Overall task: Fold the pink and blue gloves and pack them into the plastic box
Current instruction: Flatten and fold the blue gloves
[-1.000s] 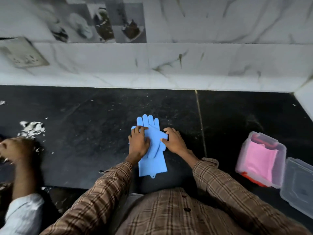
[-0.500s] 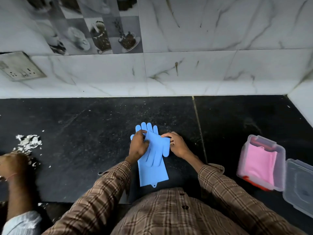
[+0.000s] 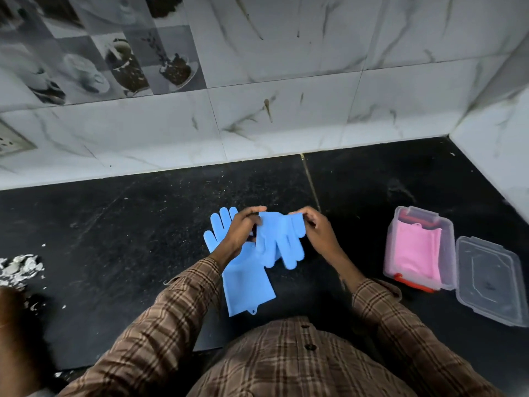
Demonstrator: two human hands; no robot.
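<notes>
Since half a second earlier, both hands had lifted the top blue glove off the bench. The left hand and right hand pinched its upper edge, its fingers hanging toward the person. The other glove lay flat beneath. The box, holding pink gloves, stood rightward, nearer the right hand.

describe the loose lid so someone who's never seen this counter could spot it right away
Start at the black stone counter and go to its right end, near the corner of the marble wall. There a clear plastic box with red latches holds folded pink gloves. The lid lies flat against the box's right side: clear, empty, rectangular, with nothing pink behind it and no red on it.
</notes>
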